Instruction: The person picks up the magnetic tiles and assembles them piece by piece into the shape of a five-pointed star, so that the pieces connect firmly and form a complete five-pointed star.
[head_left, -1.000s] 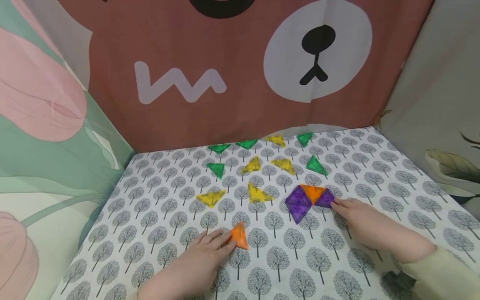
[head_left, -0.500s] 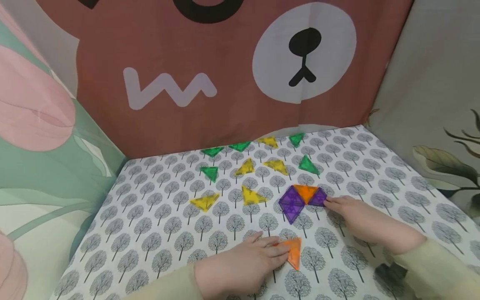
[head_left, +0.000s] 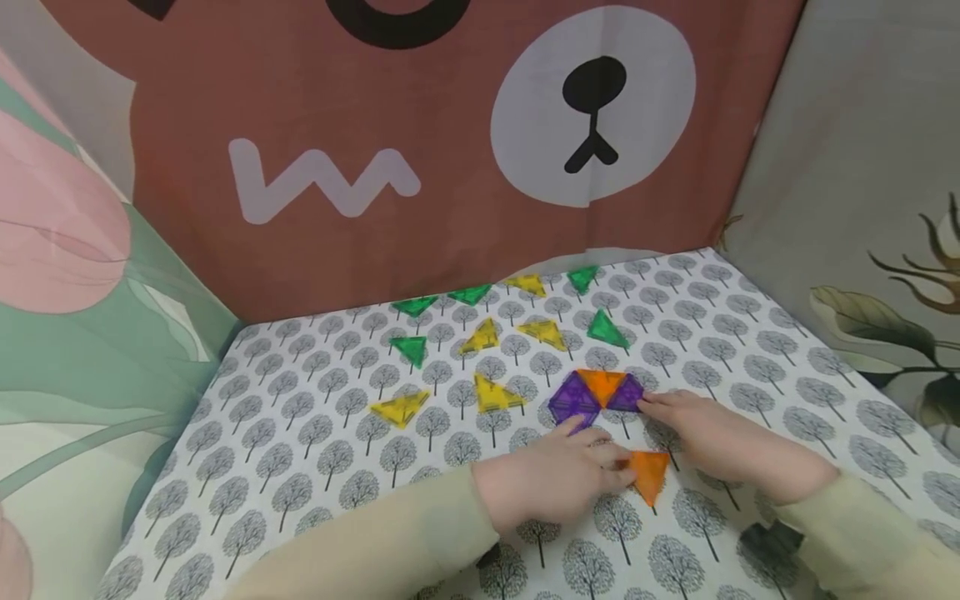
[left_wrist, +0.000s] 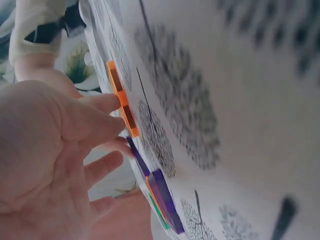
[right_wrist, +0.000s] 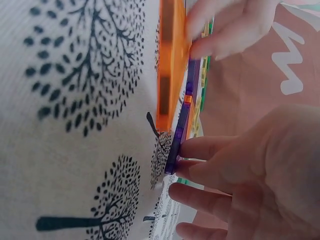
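Observation:
In the head view my left hand (head_left: 555, 477) pinches the left corner of an orange triangular magnetic tile (head_left: 651, 475) with thumb and index finger, close over the cloth. My right hand (head_left: 703, 429) holds the right corner of a small purple triangle tile (head_left: 624, 395) between thumb and index fingertips. That tile adjoins another orange triangle tile (head_left: 602, 383). To its left, purple tiles (head_left: 572, 400) carry on the fan shape, partly covered by my left fingers. In the right wrist view the held orange tile (right_wrist: 171, 65) stands near the purple tile's edge (right_wrist: 175, 147).
Behind the fan, loose yellow triangle tiles (head_left: 495, 396) and green triangle tiles (head_left: 606, 331) lie scattered on the tree-print cloth (head_left: 315, 467). A bear-print fabric wall (head_left: 360, 250) rises at the back, with printed panels on both sides.
My left hand has carried the orange tile rightward, from the front middle to just in front of the fan. My right hand keeps its hold on the purple tile. The head view has shifted slightly.

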